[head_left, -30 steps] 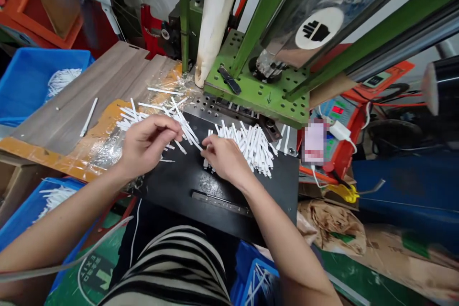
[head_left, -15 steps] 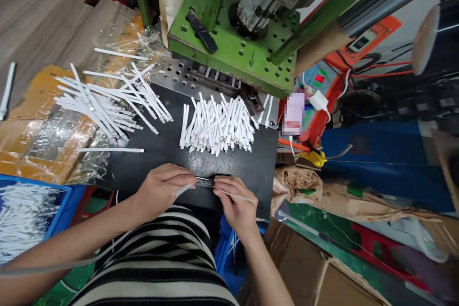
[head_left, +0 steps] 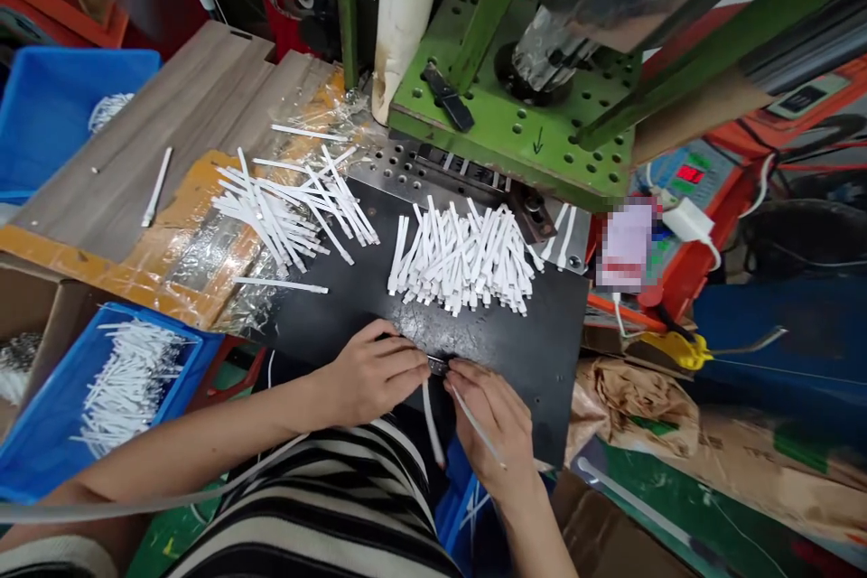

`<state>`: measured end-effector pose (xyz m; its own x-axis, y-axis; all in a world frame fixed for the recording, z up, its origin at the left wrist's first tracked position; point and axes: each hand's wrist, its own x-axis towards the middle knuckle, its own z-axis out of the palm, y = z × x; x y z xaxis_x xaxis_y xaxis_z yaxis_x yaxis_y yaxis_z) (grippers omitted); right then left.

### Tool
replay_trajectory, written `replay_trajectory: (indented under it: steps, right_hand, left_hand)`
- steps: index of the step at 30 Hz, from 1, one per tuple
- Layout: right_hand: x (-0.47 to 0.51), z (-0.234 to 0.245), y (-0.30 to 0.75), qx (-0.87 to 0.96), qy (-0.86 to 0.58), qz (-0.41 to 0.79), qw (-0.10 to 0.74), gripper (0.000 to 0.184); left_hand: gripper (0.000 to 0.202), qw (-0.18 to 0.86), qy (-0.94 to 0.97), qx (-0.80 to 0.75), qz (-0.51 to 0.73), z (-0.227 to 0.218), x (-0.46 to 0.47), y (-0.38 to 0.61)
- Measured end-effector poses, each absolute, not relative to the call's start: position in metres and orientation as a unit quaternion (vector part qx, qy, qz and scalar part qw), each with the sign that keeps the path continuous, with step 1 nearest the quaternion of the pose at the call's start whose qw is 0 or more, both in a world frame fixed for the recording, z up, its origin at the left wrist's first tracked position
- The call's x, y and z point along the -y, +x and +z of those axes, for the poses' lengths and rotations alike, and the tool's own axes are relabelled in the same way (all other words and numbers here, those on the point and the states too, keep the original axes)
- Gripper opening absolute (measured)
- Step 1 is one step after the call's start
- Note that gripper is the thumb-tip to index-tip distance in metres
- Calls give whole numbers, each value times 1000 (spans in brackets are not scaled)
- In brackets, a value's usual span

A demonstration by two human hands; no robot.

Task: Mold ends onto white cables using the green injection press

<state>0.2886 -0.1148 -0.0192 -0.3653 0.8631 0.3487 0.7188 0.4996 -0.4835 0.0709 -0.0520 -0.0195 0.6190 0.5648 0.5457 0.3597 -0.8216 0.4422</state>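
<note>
My left hand is closed at the left end of a small dark metal bar with a row of slots or marks. My right hand grips the bar's right end, so only its short middle shows between the fingertips. One short white cable hangs down from the left fingertips. Another white cable lies across the back of my right fingers. Just beyond my hands, a heap of short white cables with connector ends lies on the black tabletop.
A green press stands behind the heap. More white cables lie loosely at left over taped board. A blue bin of cables sits lower left, another blue bin farther back. At right is an orange machine with a red display.
The view has shifted left, so everything appears farther right. Both hands still hold the bar; the cable at my left fingertips now hangs downward instead of lying across the fingers.
</note>
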Motion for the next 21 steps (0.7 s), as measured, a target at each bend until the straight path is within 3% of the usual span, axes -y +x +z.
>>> replay_trajectory:
  steps: [14, 21]
  right_hand:
    - [110, -15, 283, 815, -483, 123, 295, 19]
    - [110, -17, 281, 804, -497, 131, 298, 17]
  left_hand:
    - [13, 176, 878, -262, 359, -24, 49, 65]
    - [22, 114, 896, -223, 366, -15, 45, 64]
